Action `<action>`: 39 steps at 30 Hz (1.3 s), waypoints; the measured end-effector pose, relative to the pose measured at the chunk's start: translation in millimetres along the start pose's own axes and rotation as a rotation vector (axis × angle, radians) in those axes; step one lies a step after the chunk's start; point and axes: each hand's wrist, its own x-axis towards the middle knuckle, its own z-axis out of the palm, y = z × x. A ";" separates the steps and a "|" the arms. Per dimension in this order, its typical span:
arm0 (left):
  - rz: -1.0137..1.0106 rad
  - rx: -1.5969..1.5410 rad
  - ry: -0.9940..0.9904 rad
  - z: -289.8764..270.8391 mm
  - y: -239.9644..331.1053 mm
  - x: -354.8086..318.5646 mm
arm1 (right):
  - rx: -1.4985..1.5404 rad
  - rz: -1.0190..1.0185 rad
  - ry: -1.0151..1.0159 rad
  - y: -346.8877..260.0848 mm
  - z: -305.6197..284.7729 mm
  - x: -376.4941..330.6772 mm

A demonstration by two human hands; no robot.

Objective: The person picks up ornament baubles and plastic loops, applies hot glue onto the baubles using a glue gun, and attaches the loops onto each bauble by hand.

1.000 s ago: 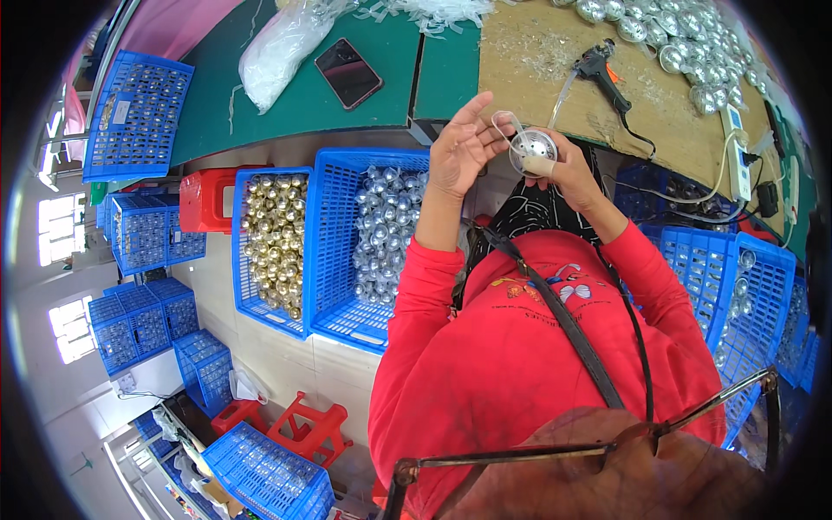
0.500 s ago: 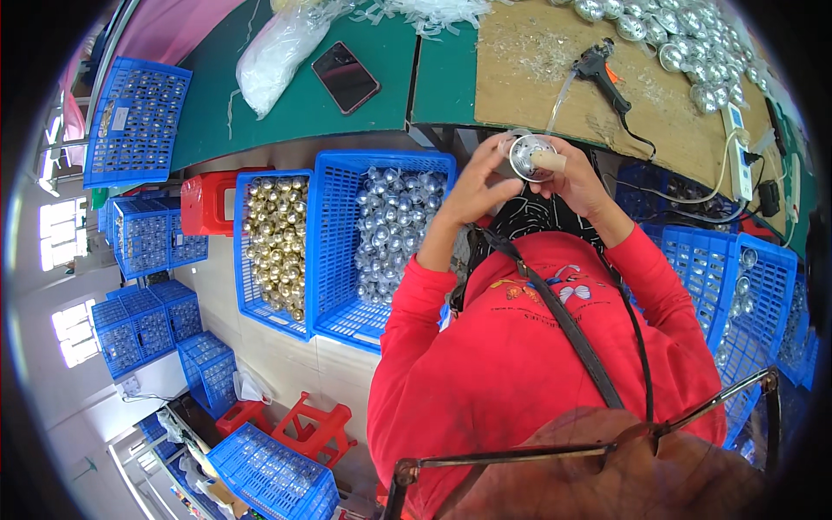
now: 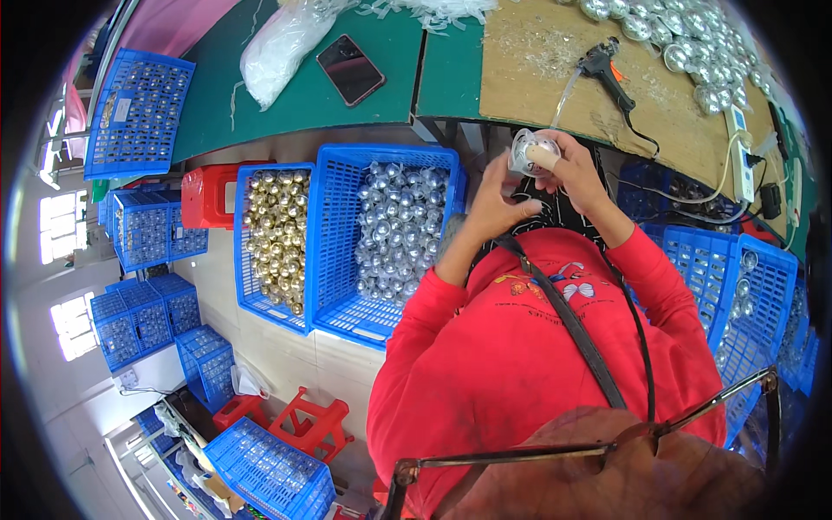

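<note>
Above two blue crates [image 3: 347,286], right hand [image 3: 579,178] and left hand [image 3: 492,206] pinch one silver ball [image 3: 529,152].

A worktop [image 3: 347,113] runs across the far side. On it, from left to right, lie a bag [image 3: 282,43], a phone [image 3: 350,69], a glue gun [image 3: 611,69] and a heap of balls [image 3: 693,35], with a power strip [image 3: 744,152] at the right end. Near of the worktop, on the floor, two crates of balls stand side by side, one [image 3: 276,238] left of the other [image 3: 394,234]. A stool [image 3: 208,195] stands just left of them, and stacked crates [image 3: 147,230] further left.
</note>
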 end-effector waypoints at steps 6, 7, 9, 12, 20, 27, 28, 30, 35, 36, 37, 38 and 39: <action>-0.239 -0.318 -0.130 17.9 0.8 -28.2 | -0.709 -0.263 0.046 -2.5 26.0 11.8; -0.257 -0.424 -0.225 18.8 2.8 -29.2 | -0.729 -0.261 0.068 -3.2 29.2 15.6; -0.307 -0.546 -0.366 34.2 -20.2 -41.2 | -0.693 -0.211 0.069 -11.4 40.8 19.0; -0.306 -0.600 -0.359 34.9 -29.5 -49.5 | -0.931 -0.289 0.081 0.9 42.8 31.6; -0.185 -0.818 0.127 -12.4 -23.9 -29.3 | -0.683 -0.124 -0.139 12.3 49.5 30.5; -0.109 -0.793 0.075 -24.4 -18.6 -11.1 | -0.397 0.093 -0.221 14.0 42.9 24.5; -0.112 -0.792 0.071 -27.3 -12.1 -9.6 | -0.393 0.095 -0.217 13.2 42.0 23.5; -0.102 -0.818 0.038 -33.3 -0.4 -8.8 | -0.318 0.133 -0.257 9.4 41.6 20.8; -0.044 -0.817 -0.042 -35.3 0.0 0.0 | -0.278 0.131 -0.231 10.3 42.2 14.1; -0.060 -0.848 -0.076 -36.4 0.3 1.0 | -0.250 0.120 -0.225 8.8 42.3 12.1; -0.064 -0.846 -0.080 -37.2 -1.0 2.3 | -0.245 0.121 -0.223 7.5 42.0 10.5; -0.070 -0.876 -0.118 -38.1 -2.9 3.7 | -0.215 0.124 -0.236 6.4 41.5 9.1; -0.076 -0.906 -0.157 -38.5 -3.5 4.5 | -0.184 0.127 -0.246 6.4 40.3 7.6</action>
